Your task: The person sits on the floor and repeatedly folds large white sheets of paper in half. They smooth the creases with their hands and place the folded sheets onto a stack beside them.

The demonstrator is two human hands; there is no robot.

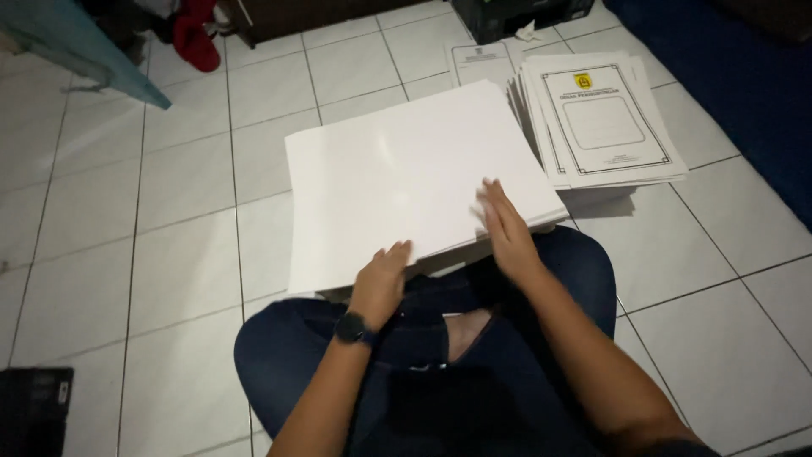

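Here, both hands [381, 279] [506, 230] on white sheets [406, 178].

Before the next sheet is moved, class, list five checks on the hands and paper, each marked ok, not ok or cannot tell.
1. Left hand grips the blank white sheets' near edge: ok.
2. Right hand lies flat on that stack: ok.
3. Stack edges squared: not ok, lower sheets poke out at right.
4. Printed stack apart from the hands: ok.
5. Sheet count: cannot tell.
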